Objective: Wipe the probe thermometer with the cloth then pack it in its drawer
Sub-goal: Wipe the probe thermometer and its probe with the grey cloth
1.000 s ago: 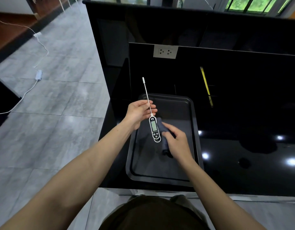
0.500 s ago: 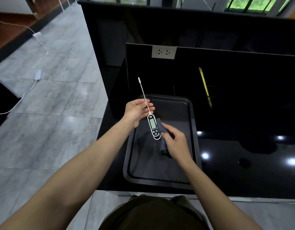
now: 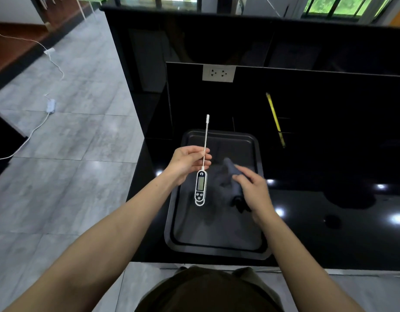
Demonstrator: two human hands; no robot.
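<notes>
Honestly, the left hand [image 3: 190, 164] pinches the slim white digital probe thermometer [image 3: 201, 174] by its stiff stem while the right hand [image 3: 253, 190] grips the soft grey cloth [image 3: 230, 176].

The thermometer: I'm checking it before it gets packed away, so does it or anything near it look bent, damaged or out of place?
Nothing stands out. The thermometer looks intact, its probe straight, held by the left hand. The right hand holds the dark cloth over the tray, clear of the thermometer.

A tray [image 3: 257, 149] sits on the surface [image 3: 329, 221]; above it the thermometer [image 3: 200, 188] hangs left of the cloth [image 3: 231, 174].
</notes>
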